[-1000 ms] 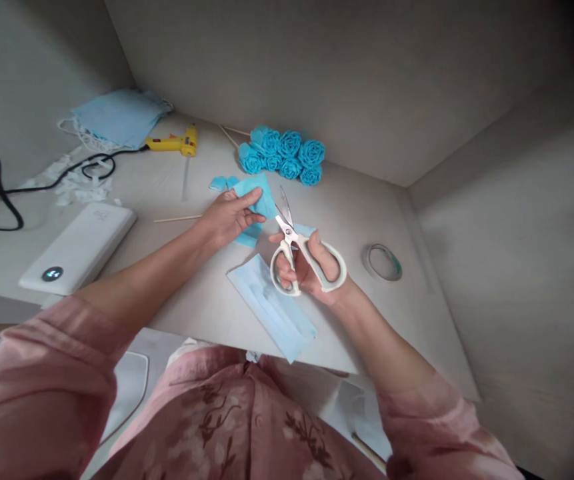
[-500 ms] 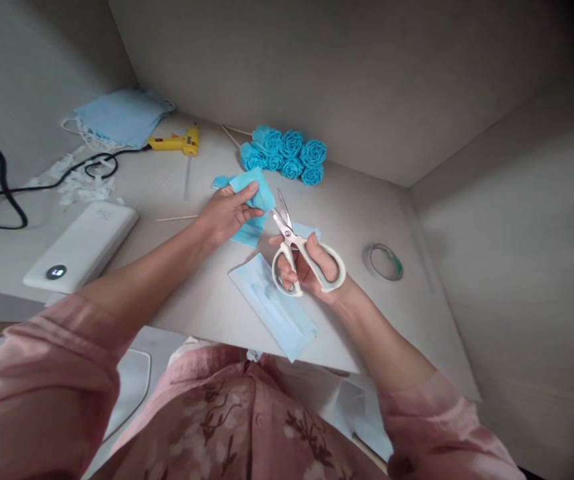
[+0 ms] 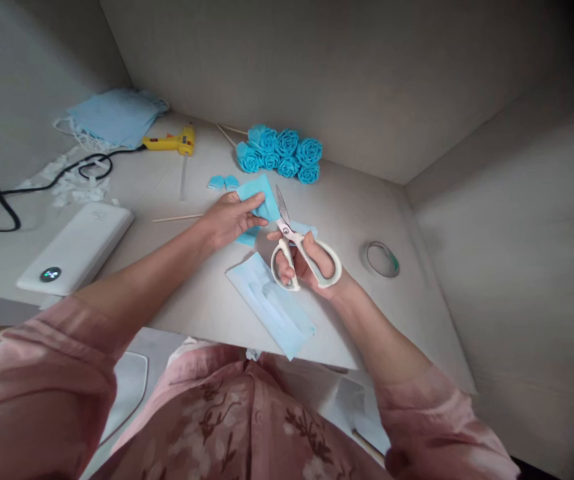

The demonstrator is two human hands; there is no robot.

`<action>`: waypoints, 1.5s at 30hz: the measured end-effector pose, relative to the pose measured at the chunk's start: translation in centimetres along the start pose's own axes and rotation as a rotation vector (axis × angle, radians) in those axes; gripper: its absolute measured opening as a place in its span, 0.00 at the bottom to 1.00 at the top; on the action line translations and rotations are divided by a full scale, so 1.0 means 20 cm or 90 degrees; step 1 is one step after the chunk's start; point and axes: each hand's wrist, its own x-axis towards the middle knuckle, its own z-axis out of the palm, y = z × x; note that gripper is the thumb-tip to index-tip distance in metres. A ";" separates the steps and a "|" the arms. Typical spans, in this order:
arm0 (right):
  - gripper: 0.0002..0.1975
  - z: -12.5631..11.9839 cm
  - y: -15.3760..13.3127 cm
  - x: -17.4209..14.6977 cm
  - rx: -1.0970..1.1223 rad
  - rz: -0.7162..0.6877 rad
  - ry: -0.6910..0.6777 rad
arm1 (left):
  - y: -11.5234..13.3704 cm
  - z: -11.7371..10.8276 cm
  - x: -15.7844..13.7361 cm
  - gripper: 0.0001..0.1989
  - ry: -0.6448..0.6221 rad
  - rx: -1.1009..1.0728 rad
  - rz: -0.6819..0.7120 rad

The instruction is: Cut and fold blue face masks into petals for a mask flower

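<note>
Over the table (image 3: 397, 313), left hand (image 3: 227, 220) pinch-tight on sheet (image 3: 263, 189), right hand (image 3: 305, 269) through scissors (image 3: 285, 231), sheet contact unclear

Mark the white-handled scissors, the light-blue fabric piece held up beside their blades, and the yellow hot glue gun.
White-handled scissors (image 3: 285, 231): head view, on the pivot.
Light-blue fabric piece (image 3: 267, 191): head view, on its uncovered upper part.
Yellow hot glue gun (image 3: 169, 143): head view, on its handle.

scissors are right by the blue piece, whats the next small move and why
Probably ease the scissors shut on the edge of the blue piece: the left hand pinches it, and the right hand holds them open right at that edge.
</note>
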 end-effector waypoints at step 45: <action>0.32 0.01 0.00 -0.01 -0.032 -0.032 0.112 | 0.01 0.03 -0.01 0.18 -0.027 0.065 0.041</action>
